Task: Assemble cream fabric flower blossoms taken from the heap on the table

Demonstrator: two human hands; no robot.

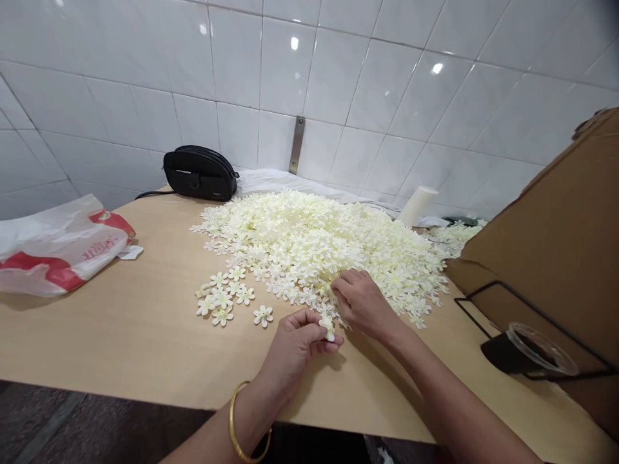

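- The left hand (294, 345) pinches one pale flower (327, 325), just in front of the flower pile (309, 235); a light pinch should keep it uncreased.
- The right hand (362, 299) touches the pile's near edge (whether it grips anything, I cannot tell).
- Counted: one lone flower (263, 316), one black pouch (200, 174), one cup (503, 353); the pile defies counting.

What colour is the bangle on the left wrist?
Gold-coloured; the bangle shows best in the head view.
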